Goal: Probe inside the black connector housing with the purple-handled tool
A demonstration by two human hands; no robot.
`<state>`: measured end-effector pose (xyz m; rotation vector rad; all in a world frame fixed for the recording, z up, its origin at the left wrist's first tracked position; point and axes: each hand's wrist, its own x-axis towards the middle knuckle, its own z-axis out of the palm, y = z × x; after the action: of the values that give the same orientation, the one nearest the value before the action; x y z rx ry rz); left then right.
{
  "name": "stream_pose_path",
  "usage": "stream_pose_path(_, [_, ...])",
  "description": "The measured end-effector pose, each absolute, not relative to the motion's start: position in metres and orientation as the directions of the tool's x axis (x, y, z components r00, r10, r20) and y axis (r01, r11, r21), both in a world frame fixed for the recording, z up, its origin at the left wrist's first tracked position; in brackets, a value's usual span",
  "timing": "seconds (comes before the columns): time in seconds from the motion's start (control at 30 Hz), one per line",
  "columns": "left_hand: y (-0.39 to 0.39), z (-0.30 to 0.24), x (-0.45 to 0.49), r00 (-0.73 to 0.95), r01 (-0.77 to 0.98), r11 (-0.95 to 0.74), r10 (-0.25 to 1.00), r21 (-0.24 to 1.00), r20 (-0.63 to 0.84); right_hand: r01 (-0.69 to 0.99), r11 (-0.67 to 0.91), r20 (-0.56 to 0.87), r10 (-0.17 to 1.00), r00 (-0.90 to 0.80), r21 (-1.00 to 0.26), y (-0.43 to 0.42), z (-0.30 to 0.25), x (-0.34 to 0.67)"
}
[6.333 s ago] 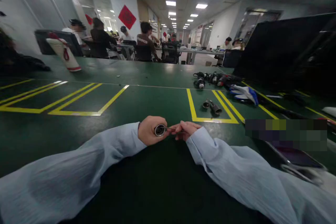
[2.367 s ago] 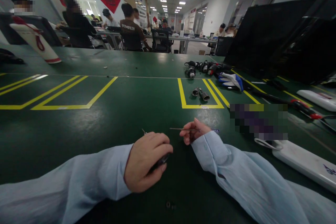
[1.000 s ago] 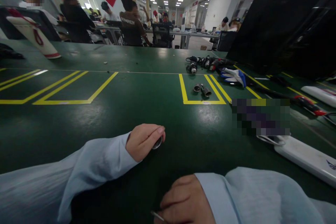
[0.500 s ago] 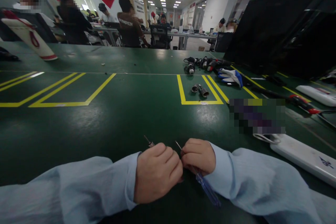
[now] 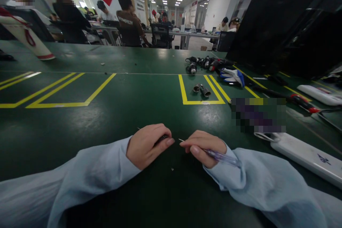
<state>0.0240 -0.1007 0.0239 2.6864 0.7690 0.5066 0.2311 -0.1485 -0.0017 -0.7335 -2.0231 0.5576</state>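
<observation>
My left hand [image 5: 145, 144] rests on the green table [image 5: 139, 92], fingers curled over a small dark cylindrical part [image 5: 161, 138] that is mostly hidden. My right hand [image 5: 204, 146] lies just to its right, pinching a thin screwdriver with a clear blue handle [image 5: 221, 156]; its metal tip points left toward the part. A tiny speck, perhaps a screw [image 5: 172, 169], lies on the table between the hands.
Two small metal cylinders [image 5: 201, 89] lie in a yellow-taped box. Beyond are more dark parts [image 5: 199, 64] and a white-blue glove [image 5: 233, 76]. White flat devices [image 5: 307, 156] and a red-handled tool [image 5: 301, 101] lie right. A black screen [image 5: 280, 32] stands behind. Several people sit at far tables.
Both hands have slid slightly away from me and apart. The right hand has turned the screwdriver so its tip now points left at the part, handle trailing over the sleeve.
</observation>
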Motion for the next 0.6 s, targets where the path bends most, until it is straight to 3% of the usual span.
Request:
stream_pose_path(0.1, [-0.101, 0.026, 0.024, 0.791, 0.448, -0.777, 0.575, 0.442, 0.210, 0.228, 0.573, 0.474, 0.799, -0.369, -0.787, -0.151, 0.001, 0.231])
stream_pose_path(0.2, [-0.104, 0.026, 0.023, 0.782, 0.454, -0.753, 0.593, 0.477, 0.192, 0.121, 0.323, 0.262, 0.896, -0.359, -0.939, -0.157, -0.001, 0.227])
stream_pose_path(0.3, [-0.105, 0.024, 0.023, 0.783, 0.449, -0.752, 0.592, 0.483, 0.193, 0.069, 0.155, 0.116, 0.913, -0.390, -0.986, -0.163, -0.002, 0.222])
stream_pose_path(0.6, [-0.107, 0.020, 0.023, 0.799, 0.399, -0.822, 0.529, 0.405, 0.286, 0.226, 0.448, 0.314, 0.835, -0.453, -0.865, -0.163, -0.003, 0.216])
